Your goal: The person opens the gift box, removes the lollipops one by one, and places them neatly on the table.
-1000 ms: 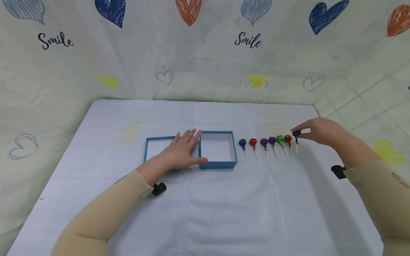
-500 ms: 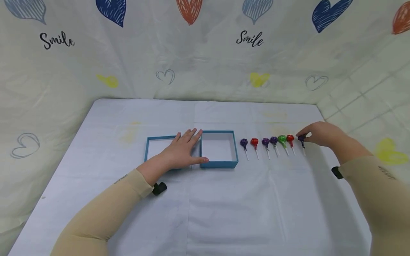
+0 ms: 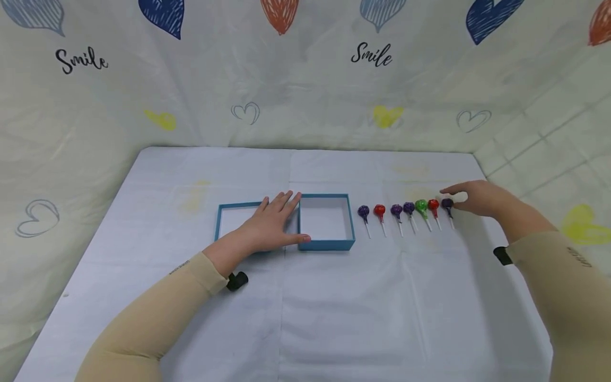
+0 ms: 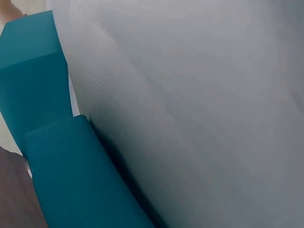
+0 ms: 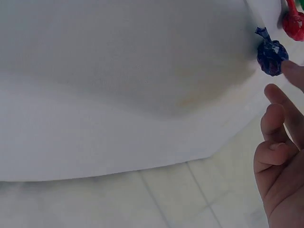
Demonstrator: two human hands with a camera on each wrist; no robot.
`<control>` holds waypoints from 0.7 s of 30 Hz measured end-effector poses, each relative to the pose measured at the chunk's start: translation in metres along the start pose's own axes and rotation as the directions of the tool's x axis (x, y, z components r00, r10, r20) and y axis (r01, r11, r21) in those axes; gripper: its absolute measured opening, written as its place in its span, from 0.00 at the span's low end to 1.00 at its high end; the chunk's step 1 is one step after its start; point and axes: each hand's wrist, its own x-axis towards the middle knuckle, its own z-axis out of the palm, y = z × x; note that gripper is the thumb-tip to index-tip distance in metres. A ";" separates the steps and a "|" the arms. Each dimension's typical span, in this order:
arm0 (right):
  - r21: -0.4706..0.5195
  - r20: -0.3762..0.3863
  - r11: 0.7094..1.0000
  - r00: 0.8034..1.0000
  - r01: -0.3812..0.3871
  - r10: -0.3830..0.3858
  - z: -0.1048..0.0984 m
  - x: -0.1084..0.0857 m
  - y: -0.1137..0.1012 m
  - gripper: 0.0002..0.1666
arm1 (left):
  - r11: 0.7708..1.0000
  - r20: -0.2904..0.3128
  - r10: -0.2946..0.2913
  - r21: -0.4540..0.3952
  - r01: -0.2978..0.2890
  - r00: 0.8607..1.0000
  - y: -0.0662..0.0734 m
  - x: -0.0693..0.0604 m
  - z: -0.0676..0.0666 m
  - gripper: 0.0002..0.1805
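Observation:
My left hand [image 3: 268, 229] lies spread over a blue-edged box with a white inside [image 3: 238, 213]. Its thumb and fingertips reach the near side of a second such box [image 3: 326, 216] on the right. The blue outer walls [image 4: 80, 175] fill the left of the left wrist view. At the right end of a row of lollipops, my right hand [image 3: 479, 197] has thumb and forefinger parted around the head of a dark purple lollipop [image 3: 447, 203]. The lollipop lies on the table, and the thumb is at its wrapper [image 5: 271, 58]; firm contact is unclear.
Left of that lollipop lie a red one [image 3: 433, 205], a green one [image 3: 421, 206] and several more, sticks toward me. A white cloth covers the table [image 3: 343, 307]. Behind it hangs a curtain [image 3: 305, 79] printed with hearts.
My right hand has carried the dark purple lollipop slightly right, laid it at the row's end and parted its fingers from it. My left hand has stayed put.

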 end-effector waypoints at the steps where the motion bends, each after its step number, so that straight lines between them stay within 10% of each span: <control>1: 0.014 -0.003 1.000 1.000 -0.010 0.011 0.000 -0.001 0.000 0.27 | 1.000 0.004 -0.004 0.002 0.004 1.000 0.000 0.000 0.000 0.62; 21: 0.089 0.001 0.994 0.998 -0.057 0.057 0.008 -0.003 0.008 0.29 | 1.000 0.005 0.000 -0.006 0.000 1.000 0.001 -0.003 -0.003 0.62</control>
